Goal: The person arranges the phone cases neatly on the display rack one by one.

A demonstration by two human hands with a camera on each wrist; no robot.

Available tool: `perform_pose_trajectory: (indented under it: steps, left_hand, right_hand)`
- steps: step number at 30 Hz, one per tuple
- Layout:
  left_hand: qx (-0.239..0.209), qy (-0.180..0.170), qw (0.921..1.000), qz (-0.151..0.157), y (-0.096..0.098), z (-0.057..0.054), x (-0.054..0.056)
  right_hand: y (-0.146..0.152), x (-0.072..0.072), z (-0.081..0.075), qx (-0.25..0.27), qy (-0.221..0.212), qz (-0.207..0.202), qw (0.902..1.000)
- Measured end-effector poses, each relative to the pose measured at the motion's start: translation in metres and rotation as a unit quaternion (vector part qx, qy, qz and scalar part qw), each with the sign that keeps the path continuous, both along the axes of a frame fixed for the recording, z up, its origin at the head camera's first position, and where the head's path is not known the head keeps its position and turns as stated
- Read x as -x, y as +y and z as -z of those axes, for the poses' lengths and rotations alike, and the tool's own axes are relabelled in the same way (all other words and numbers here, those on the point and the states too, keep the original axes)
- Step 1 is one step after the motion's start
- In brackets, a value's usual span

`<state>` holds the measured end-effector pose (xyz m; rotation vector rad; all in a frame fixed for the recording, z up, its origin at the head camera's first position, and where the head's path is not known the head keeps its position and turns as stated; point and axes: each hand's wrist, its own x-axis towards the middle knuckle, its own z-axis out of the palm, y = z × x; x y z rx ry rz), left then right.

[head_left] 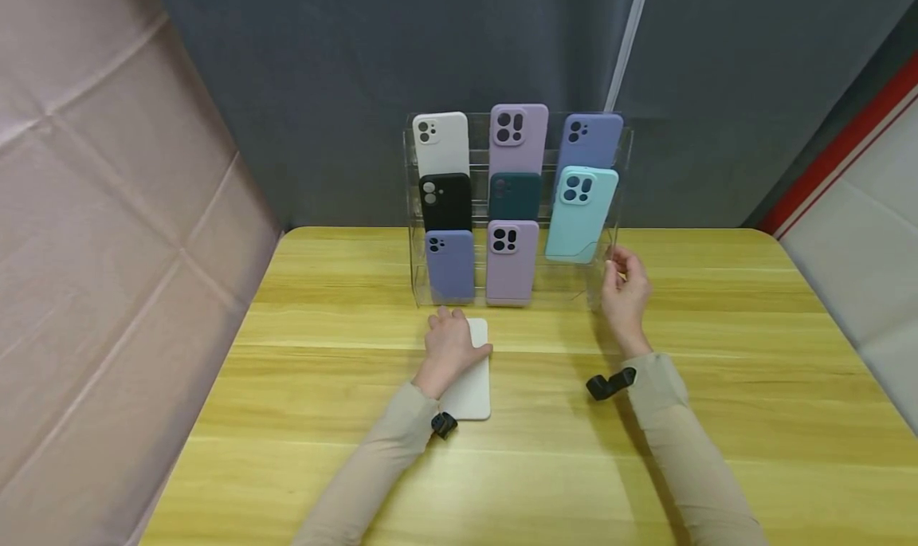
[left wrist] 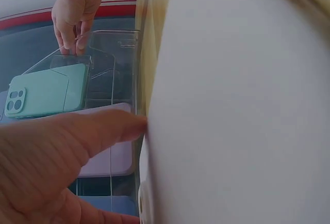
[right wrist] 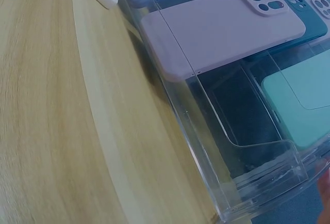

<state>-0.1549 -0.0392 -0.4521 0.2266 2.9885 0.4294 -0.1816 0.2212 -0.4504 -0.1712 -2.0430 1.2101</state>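
Observation:
A white phone case (head_left: 469,394) lies on the table before the stand. My left hand (head_left: 450,345) holds it across its upper part, thumb at the right edge, fingers toward the top left; they hide part of it. In the left wrist view the thumb (left wrist: 116,126) touches the case's rim. At the right side of a clear tiered display stand (head_left: 562,287), my right hand (head_left: 627,295) pinches the side panel with thumb and fingers. Just above that hand leans a turquoise phone case (head_left: 584,223), tilted in the middle tier. Only a sliver of the right hand shows in the right wrist view.
More cases fill the stand: white (head_left: 445,151), black (head_left: 448,203), dark green (head_left: 515,198), lilac (head_left: 512,271) and blue (head_left: 452,275) among them. The lower right slot holds no case. A grey curtain (head_left: 430,44) hangs behind the wooden table (head_left: 323,355).

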Motion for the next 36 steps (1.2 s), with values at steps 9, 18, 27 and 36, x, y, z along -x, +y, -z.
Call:
perform_pose_trajectory:
  steps: [9, 18, 27, 36]
  left_hand:
    - [0.012, -0.006, 0.9999, -0.008, 0.0024, -0.0008, 0.0002]
    - [0.012, -0.019, 0.9997, -0.002, 0.0050, -0.0042, 0.0003]
    - [0.002, -0.019, 0.9998, -0.003, 0.0039, -0.0043, 0.0007]
    - [-0.035, -0.022, 0.9991, -0.004, 0.0004, -0.0002, -0.0011]
  right_hand:
    - [0.0001, 0.0002, -0.0002, 0.000, -0.006, -0.003, 1.0000]
    - [0.0005, -0.0009, -0.0011, 0.001, -0.010, -0.007, 0.9999]
    - [0.0000, -0.0005, -0.0010, 0.002, -0.004, -0.009, 0.9999]
    - [-0.0004, -0.0004, -0.0012, 0.007, 0.004, -0.009, 0.9999]
